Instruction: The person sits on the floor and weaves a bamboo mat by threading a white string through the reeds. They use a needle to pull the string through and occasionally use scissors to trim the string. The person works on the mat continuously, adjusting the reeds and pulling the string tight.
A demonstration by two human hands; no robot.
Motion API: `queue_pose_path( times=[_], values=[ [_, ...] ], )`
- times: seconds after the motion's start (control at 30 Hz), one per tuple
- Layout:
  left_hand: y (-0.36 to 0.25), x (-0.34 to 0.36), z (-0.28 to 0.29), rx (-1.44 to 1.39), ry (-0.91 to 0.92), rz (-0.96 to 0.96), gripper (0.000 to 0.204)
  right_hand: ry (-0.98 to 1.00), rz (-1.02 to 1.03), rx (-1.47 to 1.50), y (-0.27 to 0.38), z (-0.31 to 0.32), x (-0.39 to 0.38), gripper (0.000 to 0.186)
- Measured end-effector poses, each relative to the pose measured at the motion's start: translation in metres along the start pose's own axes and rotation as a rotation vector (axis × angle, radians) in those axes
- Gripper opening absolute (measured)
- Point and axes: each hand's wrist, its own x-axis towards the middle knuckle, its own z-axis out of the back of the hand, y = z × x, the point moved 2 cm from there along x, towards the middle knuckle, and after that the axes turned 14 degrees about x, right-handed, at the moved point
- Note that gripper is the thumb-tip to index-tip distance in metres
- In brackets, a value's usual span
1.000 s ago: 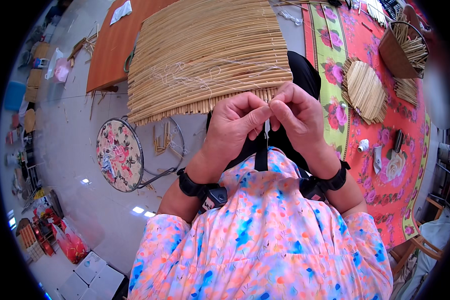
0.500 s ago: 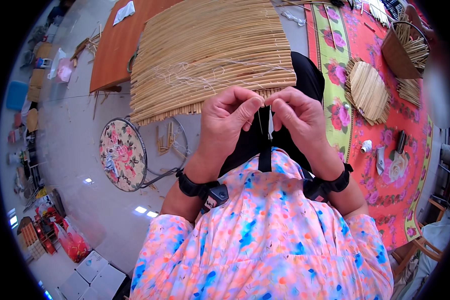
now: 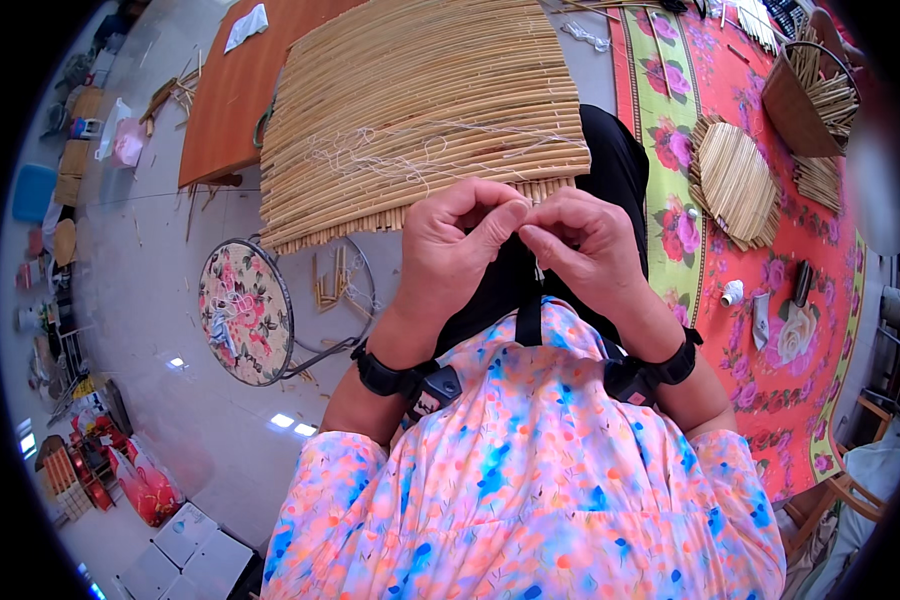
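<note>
My left hand (image 3: 458, 232) and my right hand (image 3: 590, 240) meet fingertip to fingertip above my lap, both closed in a pinch. They work at a fine pale thread, mostly hidden now by the fingers. Just beyond them lies a large mat of straw-coloured reed stalks (image 3: 430, 75), laid side by side. Loose white thread (image 3: 370, 152) is tangled across its near part. Short stalk ends (image 3: 550, 187) show under the mat's near edge, close to my fingertips.
An orange-brown table (image 3: 220, 110) stands at the far left. Beside my left arm is a round stool with a floral seat (image 3: 255, 335). On the right, a red floral cloth (image 3: 770, 420) bears a round reed piece (image 3: 735, 180) and a basket of stalks (image 3: 805, 105).
My right hand has turned inward, its fingertips now closing against the left ones. The thread that hung between the hands is now mostly hidden. The mat has hardly shifted.
</note>
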Motion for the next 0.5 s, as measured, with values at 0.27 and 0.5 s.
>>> queue_pose_path(
  times=[0.27,0.5],
  values=[
    [-0.002,0.000,-0.002,0.298,-0.047,-0.179,0.006,-0.119,0.197,-0.140,0.013,0.000,0.004,0.014],
    [-0.007,-0.004,-0.004,0.351,-0.003,-0.164,0.005,-0.103,0.300,-0.320,0.019,0.000,0.003,0.009]
  ],
)
